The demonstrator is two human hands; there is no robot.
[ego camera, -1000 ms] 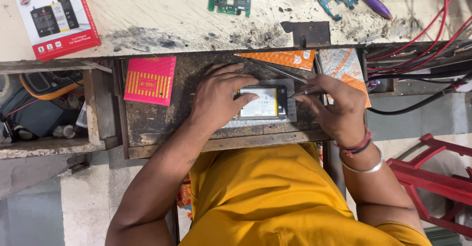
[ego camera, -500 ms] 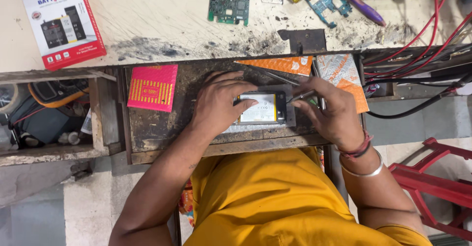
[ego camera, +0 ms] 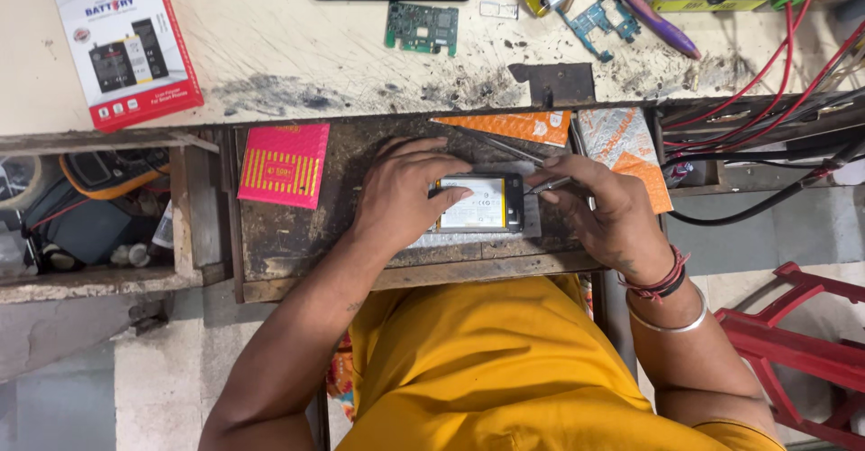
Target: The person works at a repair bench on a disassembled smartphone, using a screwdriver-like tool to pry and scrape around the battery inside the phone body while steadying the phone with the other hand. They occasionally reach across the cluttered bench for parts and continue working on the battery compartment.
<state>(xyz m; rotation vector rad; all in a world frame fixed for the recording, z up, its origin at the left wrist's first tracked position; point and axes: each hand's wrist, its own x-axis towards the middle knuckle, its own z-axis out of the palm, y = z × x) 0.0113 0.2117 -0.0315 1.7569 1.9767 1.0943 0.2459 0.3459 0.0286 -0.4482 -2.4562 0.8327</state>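
The left hand is pressing down on a small black opened phone with a white-labelled battery showing in its back, its fingers spread flat and curling over the phone's left end rather than gripping it. The phone is lying flat on a dark, worn pull-out shelf set just below the pale scratched counter, close to the person's yellow shirt.

The right hand is resting at the phone's right end, its fingers pinched shut around thin metal tweezers, whose tip is touching the phone's right edge. A red thread band and a silver bangle are sitting on that wrist.

On the shelf, a pink square packet with yellow stripes is lying well to the left of the phone, and orange-and-silver foil packets are lying just behind the right hand. On the counter, a red and white battery box is lying at the far left, a green circuit board is sitting near the middle, and red cables are trailing off to the right. A red plastic stool is standing beside the right forearm.
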